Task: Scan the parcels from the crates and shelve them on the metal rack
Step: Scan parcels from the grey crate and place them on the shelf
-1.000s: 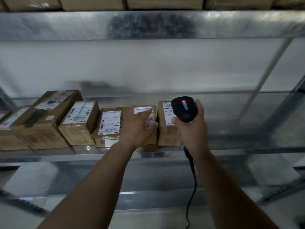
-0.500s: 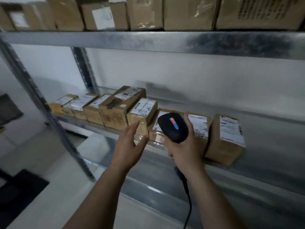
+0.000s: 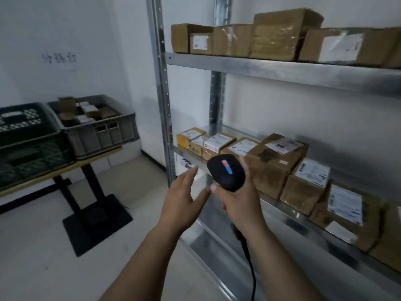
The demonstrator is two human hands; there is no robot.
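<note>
My left grip (image 3: 184, 198) was open, empty; my right grip (image 3: 238, 205) wrapped the scanner (image 3: 226, 171). Grey crate (image 3: 104, 131) parcels (image 3: 86, 111) looked small, light, stiff cardboard; I'd have pinched one across opposite sides.

Left grip (image 3: 184, 200), right grip (image 3: 238, 203): bare hands. Left forearm (image 3: 141, 263), right forearm (image 3: 277, 263): bare down to the frame edge. Right thumbnail (image 3: 213, 187) short, trimmed.
</note>
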